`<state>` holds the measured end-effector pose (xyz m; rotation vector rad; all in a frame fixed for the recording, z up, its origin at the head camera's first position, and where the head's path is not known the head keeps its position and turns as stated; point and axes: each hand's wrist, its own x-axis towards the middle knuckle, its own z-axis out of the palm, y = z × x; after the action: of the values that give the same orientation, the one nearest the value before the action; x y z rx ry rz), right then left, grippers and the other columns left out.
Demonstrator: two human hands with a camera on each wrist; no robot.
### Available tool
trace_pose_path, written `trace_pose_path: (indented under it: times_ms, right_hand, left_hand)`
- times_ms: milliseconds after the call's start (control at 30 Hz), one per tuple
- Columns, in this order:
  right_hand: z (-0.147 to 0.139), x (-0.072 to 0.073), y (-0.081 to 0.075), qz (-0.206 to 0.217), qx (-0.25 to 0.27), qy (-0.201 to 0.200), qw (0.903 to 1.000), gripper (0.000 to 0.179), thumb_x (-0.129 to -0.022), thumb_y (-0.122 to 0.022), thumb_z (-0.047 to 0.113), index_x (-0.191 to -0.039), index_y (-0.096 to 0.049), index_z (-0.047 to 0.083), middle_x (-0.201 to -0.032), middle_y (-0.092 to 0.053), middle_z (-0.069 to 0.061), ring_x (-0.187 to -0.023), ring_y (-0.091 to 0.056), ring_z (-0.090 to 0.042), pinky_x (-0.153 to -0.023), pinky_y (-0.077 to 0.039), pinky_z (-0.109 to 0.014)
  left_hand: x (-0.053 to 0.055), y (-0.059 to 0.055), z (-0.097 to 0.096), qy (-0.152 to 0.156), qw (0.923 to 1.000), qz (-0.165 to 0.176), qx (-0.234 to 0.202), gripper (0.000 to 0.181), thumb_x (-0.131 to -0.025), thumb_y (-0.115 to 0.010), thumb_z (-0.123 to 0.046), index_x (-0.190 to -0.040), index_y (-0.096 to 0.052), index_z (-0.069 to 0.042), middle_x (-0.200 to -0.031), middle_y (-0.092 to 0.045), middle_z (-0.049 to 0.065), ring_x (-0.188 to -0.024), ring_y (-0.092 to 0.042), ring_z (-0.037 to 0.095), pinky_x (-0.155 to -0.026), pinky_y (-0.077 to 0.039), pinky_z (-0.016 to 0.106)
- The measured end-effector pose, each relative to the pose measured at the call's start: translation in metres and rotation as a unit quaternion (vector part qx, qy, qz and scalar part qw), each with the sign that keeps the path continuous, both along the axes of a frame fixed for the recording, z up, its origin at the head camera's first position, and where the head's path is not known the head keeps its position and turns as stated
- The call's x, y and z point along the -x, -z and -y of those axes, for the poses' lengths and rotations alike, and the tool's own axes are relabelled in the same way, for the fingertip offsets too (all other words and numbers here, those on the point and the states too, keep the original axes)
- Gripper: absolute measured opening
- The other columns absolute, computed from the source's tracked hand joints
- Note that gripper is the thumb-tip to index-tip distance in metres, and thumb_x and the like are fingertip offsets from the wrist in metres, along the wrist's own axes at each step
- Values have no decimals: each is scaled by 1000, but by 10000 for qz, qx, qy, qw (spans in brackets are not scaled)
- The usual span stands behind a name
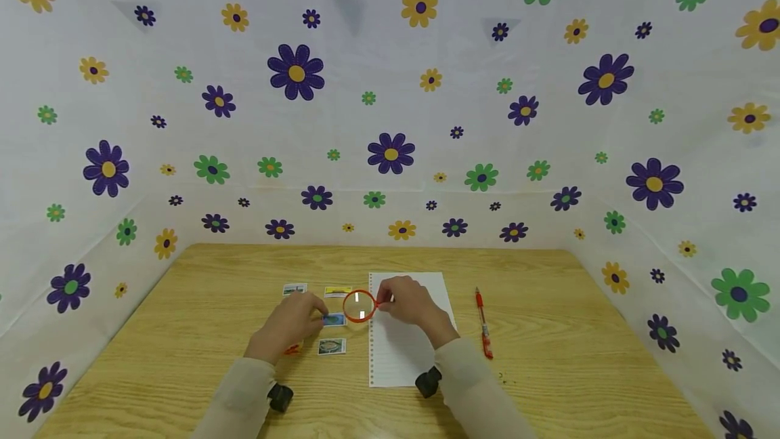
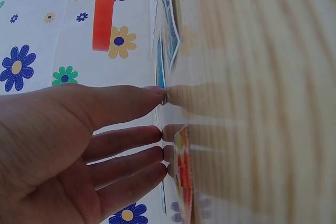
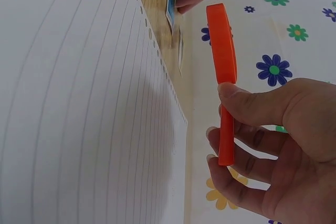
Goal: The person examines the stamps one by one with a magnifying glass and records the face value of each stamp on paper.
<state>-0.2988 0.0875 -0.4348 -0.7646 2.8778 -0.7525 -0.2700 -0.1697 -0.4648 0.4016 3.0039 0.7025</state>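
My right hand [image 1: 407, 299] pinches the handle of a red-rimmed magnifying glass [image 3: 224, 51]. The lens sits above the table beside the notebook sheet's punched edge, tilted edge-on in both wrist views. My left hand [image 1: 292, 320] reaches down to the table, thumb and fingertips at the left end of a blue stamp-like picture card [image 1: 334, 320]. Its other fingers extend with tips on the wood in the left wrist view. Around it lie a green-grey card [image 1: 332, 346], a yellow card [image 1: 338, 292], a pale card [image 1: 295, 288] and a red-orange card [image 2: 184, 174], partly covered by the left hand.
A lined, hole-punched paper sheet [image 1: 402, 351] lies under my right forearm. To its right is a red pen [image 1: 483, 324], with small dark specks [image 1: 507, 379] nearer the front. A flower-patterned cloth [image 1: 341, 120] surrounds the wooden table [image 1: 536, 303] at the back and sides.
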Motion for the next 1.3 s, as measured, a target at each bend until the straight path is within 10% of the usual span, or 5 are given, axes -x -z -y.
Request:
trace_pose_path:
  times_ms: [1300]
  right_hand:
    - [23,-10,5,105,-124,-73,9998,6,-92,-78,13,-88,-73,13,-85,-70,2,-70,-53,-7,-62,-44,-23]
  left_hand:
    - [-1,-3,0,28,10000,77,-25,10,-89,-80,-11,-99,-80,-10,-115,-76,9,-117,-68,37,-103,-54,57]
